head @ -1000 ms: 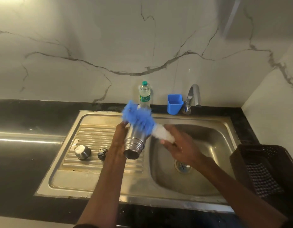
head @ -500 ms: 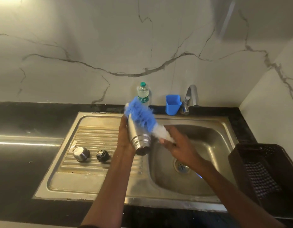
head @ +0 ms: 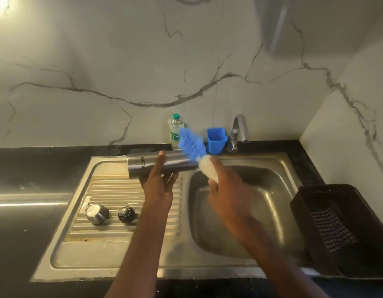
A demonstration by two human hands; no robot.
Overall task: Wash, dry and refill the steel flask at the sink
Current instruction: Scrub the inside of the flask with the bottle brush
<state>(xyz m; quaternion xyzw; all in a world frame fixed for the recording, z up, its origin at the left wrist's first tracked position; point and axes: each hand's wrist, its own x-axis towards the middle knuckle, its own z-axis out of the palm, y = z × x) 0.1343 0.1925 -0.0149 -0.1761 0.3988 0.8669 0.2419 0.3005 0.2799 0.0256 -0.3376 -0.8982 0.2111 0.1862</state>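
Observation:
The steel flask point(head: 175, 163) lies level in the air above the drainboard, its base to the left and its neck toward the basin. My left hand point(head: 159, 183) grips it from underneath, thumb over its top. A bottle brush point(head: 191, 144) with blue bristles and a white handle point(head: 209, 171) sits at the flask's neck end, and my right hand point(head: 228, 190) grips that handle. The bristles cover the flask's mouth. On the ribbed drainboard lie the steel cap point(head: 97, 214) and the black stopper point(head: 126, 214).
The sink basin point(head: 261, 203) lies below my right hand, with the tap point(head: 240, 127) behind it. A blue cup point(head: 216, 140) and a clear water bottle point(head: 175, 130) stand at the back wall. A dark plastic basket point(head: 341, 229) sits at the right. Black counter point(head: 25, 190) spreads left.
The flask has swung from nearly upright, base toward me, to lying level with its base at the left. The brush has shifted right, to the flask's neck end.

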